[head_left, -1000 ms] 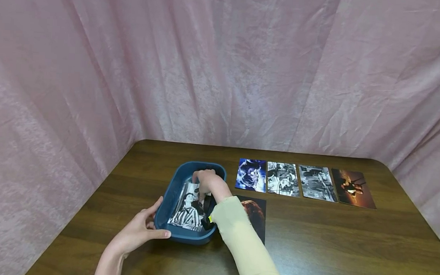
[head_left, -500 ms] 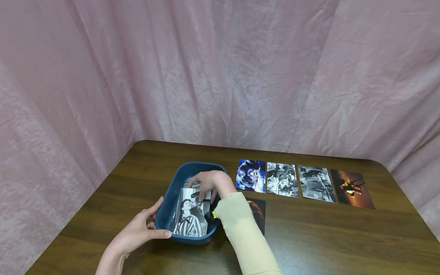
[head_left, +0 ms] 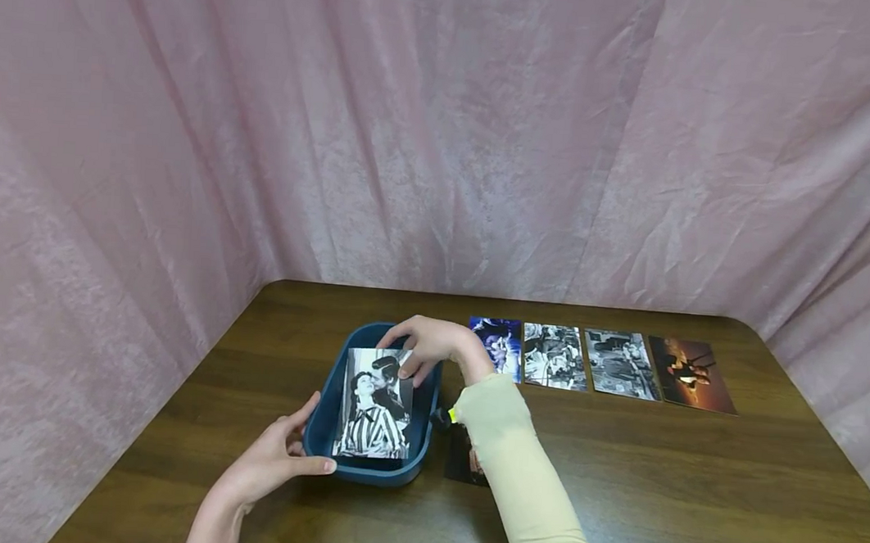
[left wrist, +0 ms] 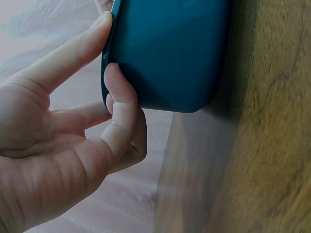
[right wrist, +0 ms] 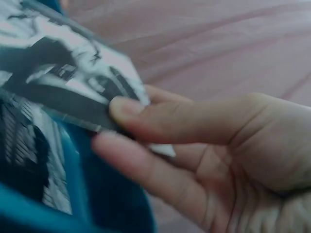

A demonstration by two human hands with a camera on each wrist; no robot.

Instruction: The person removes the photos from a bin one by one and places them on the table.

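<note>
Over the blue tub [head_left: 324,413], the right hand [head_left: 431,347] pinches a black-and-white photo [head_left: 374,404] by its top edge. Left hand [head_left: 277,458] grips the tub's near corner, thumb and fingers curled on its rim

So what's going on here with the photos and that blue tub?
A person sits at a wooden table. Their right hand pinches the top edge of a black-and-white photo and holds it tilted up out of a blue tub, while the left hand grips the tub's near corner. Four more photos lie in a row on the table to the right, and another dark one lies partly hidden under the right forearm.
</note>
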